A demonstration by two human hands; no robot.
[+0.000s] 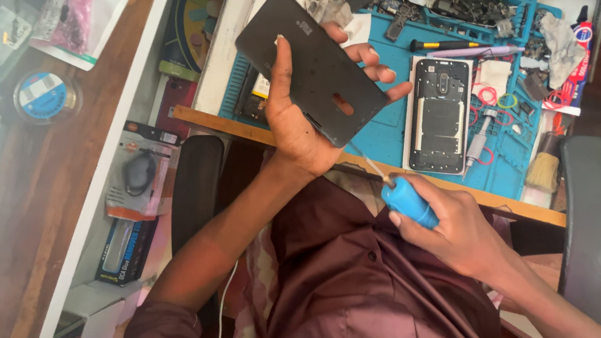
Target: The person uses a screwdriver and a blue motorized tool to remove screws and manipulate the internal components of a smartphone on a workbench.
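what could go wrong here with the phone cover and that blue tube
1. The left hand grips the dark back cover in the air above the lap, off the bench; a slip would likely drop it.
2. The right hand points the blue tube nozzle up toward the cover; a hard squeeze may smear its contents.
3. The open phone lies near the blue mat edge among loose parts; an elbow could knock it.

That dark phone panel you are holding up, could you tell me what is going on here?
A seated person holds a dark phone back cover up in the left hand. The right hand grips a blue-handled tool near the lap. An opened phone lies on the blue work mat among small parts.
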